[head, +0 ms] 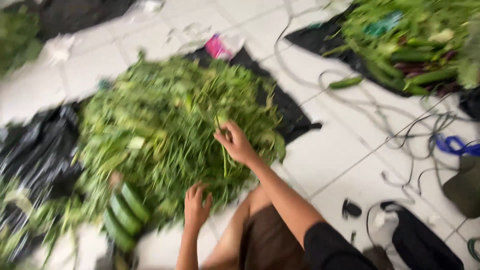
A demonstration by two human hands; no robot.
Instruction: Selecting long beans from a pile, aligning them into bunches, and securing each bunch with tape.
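1. Resting near the viewer, the left hand [196, 206] lies flat, fingers spread, on the near edge of a heap of leafy greens [170, 130]; its grip is apart and holds nothing.
2. Further in, the right hand [235, 142] has its grip pinched together on thin green stalks on top of the heap.
3. The heap is a loose, blurred mound of bright green stems and leaves, lying on black plastic sheeting [287, 110] on a white tiled floor [330, 160].
4. Green cucumbers [125, 212] lie at its near left edge.
5. Cords [400, 135] trail across the tiles at right.
6. A pink packet [217, 47] sits beyond the heap; a second pile of vegetables [410, 45] fills the far right.
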